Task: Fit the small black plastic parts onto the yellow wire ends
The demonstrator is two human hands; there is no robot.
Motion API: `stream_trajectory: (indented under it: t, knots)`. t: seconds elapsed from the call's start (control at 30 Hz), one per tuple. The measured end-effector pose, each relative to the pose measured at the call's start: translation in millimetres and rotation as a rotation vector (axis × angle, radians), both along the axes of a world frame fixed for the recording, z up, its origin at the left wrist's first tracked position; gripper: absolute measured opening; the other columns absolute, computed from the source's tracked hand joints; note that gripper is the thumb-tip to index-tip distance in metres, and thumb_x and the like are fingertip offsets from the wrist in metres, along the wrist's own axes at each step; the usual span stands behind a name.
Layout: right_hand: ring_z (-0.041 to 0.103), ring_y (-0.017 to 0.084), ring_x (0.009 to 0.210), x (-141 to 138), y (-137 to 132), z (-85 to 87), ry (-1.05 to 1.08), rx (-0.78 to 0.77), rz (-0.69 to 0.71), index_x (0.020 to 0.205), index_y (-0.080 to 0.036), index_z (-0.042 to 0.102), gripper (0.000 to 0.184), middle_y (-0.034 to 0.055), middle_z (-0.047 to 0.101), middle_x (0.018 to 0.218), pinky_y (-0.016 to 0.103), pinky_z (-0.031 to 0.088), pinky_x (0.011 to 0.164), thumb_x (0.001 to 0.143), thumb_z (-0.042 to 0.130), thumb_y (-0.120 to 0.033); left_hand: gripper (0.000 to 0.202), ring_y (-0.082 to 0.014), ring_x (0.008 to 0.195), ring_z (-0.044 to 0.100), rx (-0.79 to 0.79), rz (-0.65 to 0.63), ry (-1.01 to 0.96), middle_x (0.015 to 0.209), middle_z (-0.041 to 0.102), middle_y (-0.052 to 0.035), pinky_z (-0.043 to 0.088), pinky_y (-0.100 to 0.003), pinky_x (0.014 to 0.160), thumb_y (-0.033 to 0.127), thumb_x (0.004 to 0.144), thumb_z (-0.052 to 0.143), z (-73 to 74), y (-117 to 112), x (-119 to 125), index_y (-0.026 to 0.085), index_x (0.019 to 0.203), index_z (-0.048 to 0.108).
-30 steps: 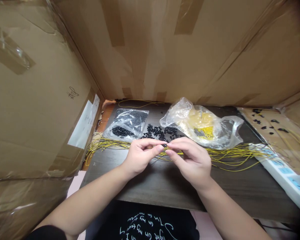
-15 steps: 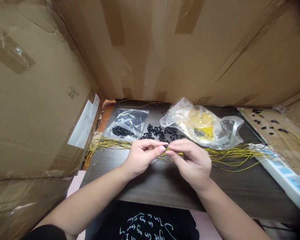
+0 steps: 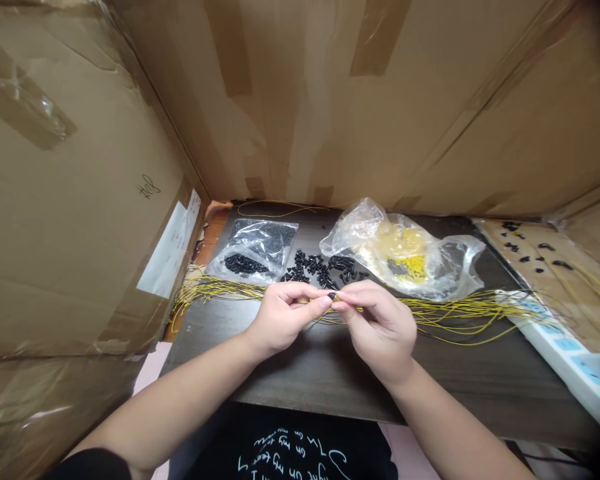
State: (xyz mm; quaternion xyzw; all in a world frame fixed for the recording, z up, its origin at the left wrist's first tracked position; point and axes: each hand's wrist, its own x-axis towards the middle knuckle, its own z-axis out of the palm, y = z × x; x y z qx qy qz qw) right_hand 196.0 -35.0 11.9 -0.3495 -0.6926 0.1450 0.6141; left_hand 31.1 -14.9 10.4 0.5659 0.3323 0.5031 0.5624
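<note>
Over the near middle of the dark table, my left hand [image 3: 286, 317] and my right hand [image 3: 383, 323] meet fingertip to fingertip. Pinched in the left thumb and forefinger is a small black plastic piece [image 3: 332, 296]. My right thumb and fingers close on something small and yellowish at its right end; the fingertips cover most of it, so its kind is unclear. Just behind my hands lie many loose black plastic pieces [image 3: 325, 267]. A bundle of thin yellow wires [image 3: 455, 312] runs across the table beneath and behind both hands.
Behind left lies a clear bag [image 3: 275, 233] of small black pieces; behind right, a crumpled clear bag [image 3: 460, 260] with yellow pieces. A white power strip [image 3: 567, 357] lies at the right, by a cardboard sheet [image 3: 520, 267] bearing black pieces. Tall cardboard walls [image 3: 300, 113] enclose the table.
My right hand has shifted slightly left and turned a little. The black piece shows slightly lower between the fingertips. Both hands keep their pinch.
</note>
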Motion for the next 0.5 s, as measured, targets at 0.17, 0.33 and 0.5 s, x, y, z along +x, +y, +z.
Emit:
stream_trajectory:
  t: [0.17, 0.33, 0.5]
  knots:
    - [0.065, 0.015, 0.066, -6, -2, -4.3, 0.148, -0.202, 0.042, 0.087, -0.021, 0.069, 0.003, 0.0046, 0.069, 0.081, 0.029, 0.056, 0.055, 0.09, 0.071, -0.021, 0.024, -0.0058, 0.045, 0.041, 0.155, 0.148, 0.098, 0.055, 0.062, 0.0, 0.033, -0.018, 0.042, 0.039, 0.081, 0.077, -3.8, -2, 1, 0.015, 0.078, 0.078]
    - [0.055, 0.008, 0.05, -15, -1, -2.2, 0.356, -0.444, 0.162, 0.081, -0.018, 0.064, 0.019, 0.0018, 0.065, 0.078, 0.022, 0.051, 0.046, 0.091, 0.071, -0.033, 0.012, -0.0084, 0.048, 0.058, 0.353, 0.199, 0.138, 0.066, 0.073, -0.0033, 0.043, -0.018, 0.046, 0.026, 0.085, 0.074, -7.1, -3, 1, 0.015, 0.082, 0.075]
    - [0.057, 0.009, 0.051, -16, 2, -5.1, 0.404, -0.583, 0.206, 0.076, -0.018, 0.061, 0.029, -0.0009, 0.061, 0.066, 0.023, 0.053, 0.051, 0.09, 0.072, -0.041, 0.006, -0.0106, 0.055, 0.064, 0.556, 0.274, 0.253, 0.068, 0.074, -0.0031, 0.049, -0.02, 0.054, 0.02, 0.088, 0.071, -9.0, -2, 0, 0.016, 0.087, 0.076]
